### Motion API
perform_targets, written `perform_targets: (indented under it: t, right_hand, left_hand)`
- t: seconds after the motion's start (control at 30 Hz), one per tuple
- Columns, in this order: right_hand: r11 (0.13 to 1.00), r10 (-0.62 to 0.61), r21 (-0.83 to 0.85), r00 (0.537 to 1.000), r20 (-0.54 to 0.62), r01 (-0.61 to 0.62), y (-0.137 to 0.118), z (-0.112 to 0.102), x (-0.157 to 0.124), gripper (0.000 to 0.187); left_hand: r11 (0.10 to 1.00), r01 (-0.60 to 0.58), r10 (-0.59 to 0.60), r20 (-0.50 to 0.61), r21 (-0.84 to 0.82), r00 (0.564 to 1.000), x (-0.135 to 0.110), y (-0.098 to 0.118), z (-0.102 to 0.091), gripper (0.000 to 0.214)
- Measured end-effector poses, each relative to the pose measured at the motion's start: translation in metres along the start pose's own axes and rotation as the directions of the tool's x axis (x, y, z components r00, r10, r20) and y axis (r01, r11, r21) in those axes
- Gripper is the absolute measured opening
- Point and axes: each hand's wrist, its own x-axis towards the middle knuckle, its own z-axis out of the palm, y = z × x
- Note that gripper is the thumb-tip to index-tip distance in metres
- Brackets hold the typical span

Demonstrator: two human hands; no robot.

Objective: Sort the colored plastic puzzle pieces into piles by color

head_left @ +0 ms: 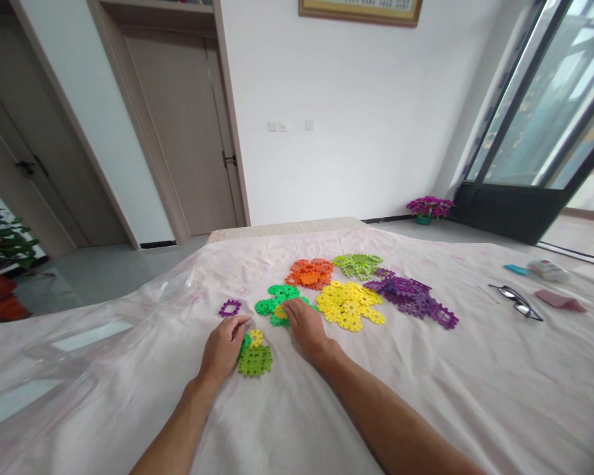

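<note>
My right hand (303, 324) reaches over a pile of green notched discs (266, 307), its fingertips pinching a yellow notched disc (279, 312). To its left, my left hand (222, 348) is closed, with its fingers curled together; whatever they hold, if anything, is hidden. Right beside that hand lie a green disc (246, 342), partly covered, and a yellow disc (256, 338). Just below these sits a light green square lattice piece (255, 361). A purple square frame piece (230, 308) lies by itself beyond my left hand.
Piles of yellow discs (349, 305), orange pieces (309, 273), light green pieces (359, 265) and purple pieces (406, 295) lie on the pale bedcloth (450, 396). Glasses (517, 303) and a pink cloth (559, 301) are at right; clear plastic packaging (79, 349) lies at left.
</note>
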Motion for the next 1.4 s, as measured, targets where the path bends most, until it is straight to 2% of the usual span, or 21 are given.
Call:
perform_targets:
  t: [0.1,0.2,0.3,0.4,0.47,0.53,0.6,0.67,0.73,0.83,0.93,1.07,1.3,1.4]
  right_hand:
    - [0.994,0.073,0.091,0.975,-0.21,-0.055,0.024,-0.013,0.01,0.03]
    - [0.988,0.145,0.103,0.916,-0.375,-0.115,0.05,-0.034,0.018,0.032]
    - [0.976,0.205,0.038,0.833,-0.514,-0.216,0.074,-0.055,0.02,0.033]
    - [0.953,0.208,-0.04,0.744,-0.634,-0.3,0.089,-0.067,0.018,0.036]
    - [0.956,0.184,-0.052,0.734,-0.654,-0.287,0.089,-0.067,0.017,0.036]
    - [0.979,0.136,-0.04,0.78,-0.61,-0.202,0.081,-0.06,0.016,0.033]
    - [0.997,0.058,-0.012,0.86,-0.508,-0.074,0.065,-0.049,0.014,0.031]
    - [0.998,-0.033,0.029,0.935,-0.352,0.046,0.044,-0.035,0.011,0.032]
    - [0.99,-0.115,0.062,0.978,-0.171,0.127,0.022,-0.022,0.005,0.031]
    - [0.979,-0.2,0.047,0.977,0.071,0.197,-0.007,-0.005,-0.007,0.029]
    - [0.973,-0.218,-0.034,0.952,0.215,0.23,-0.027,0.006,-0.014,0.031]
    - [0.968,-0.172,-0.126,0.942,0.289,0.215,-0.038,0.011,-0.014,0.027]
    - [0.988,-0.129,-0.039,0.934,0.334,0.151,-0.036,0.009,-0.011,0.021]
    - [0.985,-0.151,-0.023,0.929,0.338,0.168,-0.035,0.009,-0.012,0.027]
  left_hand:
    - [1.0,-0.003,0.003,-0.003,0.017,1.0,0.0,-0.001,-0.001,0.03]
    - [0.999,-0.002,0.002,-0.005,0.037,1.0,0.001,-0.002,-0.001,0.029]
    - [0.998,0.011,-0.011,-0.004,0.058,1.0,0.001,-0.001,-0.001,0.029]
    - [0.997,0.023,-0.022,-0.008,0.079,1.0,0.001,-0.001,0.0,0.028]
    - [0.995,0.029,-0.028,-0.012,0.092,1.0,0.001,-0.001,0.0,0.028]
    - [0.994,0.037,-0.036,-0.01,0.105,0.999,0.001,-0.003,0.0,0.028]
    - [0.992,0.049,-0.049,0.004,0.119,0.999,0.001,-0.003,0.0,0.028]
    - [0.989,0.064,-0.069,0.03,0.133,0.997,0.0,-0.002,-0.001,0.028]
    - [0.986,0.074,-0.084,0.062,0.149,0.995,-0.001,0.001,-0.002,0.028]
    - [0.981,0.059,-0.078,0.099,0.183,0.992,-0.001,0.007,-0.005,0.027]
    - [0.976,0.021,-0.048,0.119,0.217,0.992,-0.002,0.012,-0.005,0.026]
    - [0.973,-0.004,-0.027,0.131,0.23,0.991,-0.002,0.013,-0.004,0.026]
    - [0.974,-0.084,0.053,0.15,0.209,0.987,-0.004,0.012,0.001,0.026]
    - [0.975,-0.111,0.084,0.144,0.192,0.986,-0.004,0.011,0.002,0.027]
